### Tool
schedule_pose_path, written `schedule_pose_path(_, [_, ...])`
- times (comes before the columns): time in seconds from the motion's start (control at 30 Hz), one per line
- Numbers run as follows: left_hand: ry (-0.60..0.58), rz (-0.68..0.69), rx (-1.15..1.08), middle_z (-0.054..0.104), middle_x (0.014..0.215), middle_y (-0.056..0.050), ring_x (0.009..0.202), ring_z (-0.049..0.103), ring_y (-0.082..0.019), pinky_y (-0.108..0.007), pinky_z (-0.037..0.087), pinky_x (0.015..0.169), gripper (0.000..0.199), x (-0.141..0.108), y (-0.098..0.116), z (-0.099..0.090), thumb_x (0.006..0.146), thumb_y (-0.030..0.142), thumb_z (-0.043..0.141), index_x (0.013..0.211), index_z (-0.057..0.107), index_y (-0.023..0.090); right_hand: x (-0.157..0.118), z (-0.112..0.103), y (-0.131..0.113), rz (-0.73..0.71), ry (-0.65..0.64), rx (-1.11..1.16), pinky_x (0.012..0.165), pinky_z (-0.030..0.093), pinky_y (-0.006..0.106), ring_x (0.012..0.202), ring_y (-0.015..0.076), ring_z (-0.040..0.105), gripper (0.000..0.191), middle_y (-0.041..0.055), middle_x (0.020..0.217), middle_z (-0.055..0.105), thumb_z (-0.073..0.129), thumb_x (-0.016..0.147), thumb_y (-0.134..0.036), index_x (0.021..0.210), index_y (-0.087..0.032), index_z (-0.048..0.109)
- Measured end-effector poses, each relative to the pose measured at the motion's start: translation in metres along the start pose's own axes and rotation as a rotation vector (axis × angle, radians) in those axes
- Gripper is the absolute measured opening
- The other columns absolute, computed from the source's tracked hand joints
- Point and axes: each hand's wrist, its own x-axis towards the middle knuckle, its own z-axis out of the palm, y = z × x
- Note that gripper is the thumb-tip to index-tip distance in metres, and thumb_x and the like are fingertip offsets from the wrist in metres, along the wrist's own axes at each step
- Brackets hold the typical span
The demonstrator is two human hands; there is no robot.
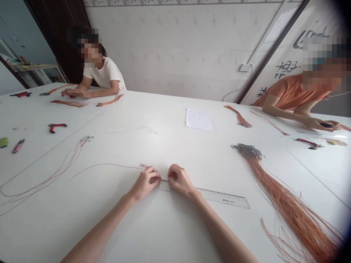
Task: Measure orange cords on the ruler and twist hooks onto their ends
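Observation:
A thin reddish-brown cord trails across the white table from my left hand, whose thumb and fingers are pinched on it. My right hand is closed in a pinch a short way to the right. A short dark stretch of the cord spans the gap between both hands. Under my right hand lies a clear ruler, its left end close to my left fingertips. Just behind my left hand is a small tag with red print. The fingertips hide the cord's end.
A large bundle of brown cords with dark metal hooks lies at right. Several hooked cords lie at left, near red-handled pliers. White paper lies farther back. Two people sit across the table, one in a white shirt, one in orange.

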Motion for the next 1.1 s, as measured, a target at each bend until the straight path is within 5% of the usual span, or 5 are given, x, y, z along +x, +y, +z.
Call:
schedule_pose_path(0.77, [-0.013,-0.012,-0.007,0.055,0.079,-0.003,0.076,0.054,-0.015,-0.026,0.043,0.07,0.014,-0.001,0.0,-0.001,0.078,0.013,0.05,0.072,0.062,0.019,0.001,0.0,0.001,0.011,-0.014,0.047,0.058,0.031,0.023,0.062,0.0118,0.041,0.015,-0.0005,0.066,0.045,0.04,0.057,-0.005,0.061,-0.018,0.044])
schedule_pose_path(1.1, [0.07,-0.075,-0.038,0.054,0.073,-0.003,0.065,0.051,-0.013,-0.025,0.044,0.062,0.016,0.009,0.012,-0.007,0.08,0.022,0.047,0.069,0.057,0.015,0.007,-0.013,0.001,0.058,-0.017,0.206,0.059,0.04,0.023,0.063,0.0107,0.049,0.01,-0.0007,0.07,0.054,0.047,0.077,-0.024,0.075,-0.017,0.054])
